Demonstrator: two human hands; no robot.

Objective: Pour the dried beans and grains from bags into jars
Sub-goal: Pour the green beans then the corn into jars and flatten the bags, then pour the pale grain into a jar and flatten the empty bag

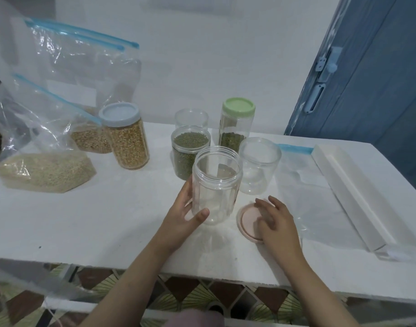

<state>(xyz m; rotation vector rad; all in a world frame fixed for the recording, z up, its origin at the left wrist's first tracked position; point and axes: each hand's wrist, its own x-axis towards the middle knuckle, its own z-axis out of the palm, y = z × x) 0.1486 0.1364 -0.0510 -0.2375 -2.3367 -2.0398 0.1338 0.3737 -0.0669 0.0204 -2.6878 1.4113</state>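
Observation:
My left hand grips an empty clear jar standing upright and open on the white table. My right hand rests with fingers spread over a pink lid lying flat beside that jar. A zip bag of pale grain lies at the left. Behind it a second zip bag holds yellowish grain. A blue-lidded jar is full of yellow grain. An open jar of green beans and a green-lidded tall jar stand behind.
Two more empty open jars stand nearby, one to the right and one at the back. An empty flat zip bag and a long white box lie at the right. A blue door is behind.

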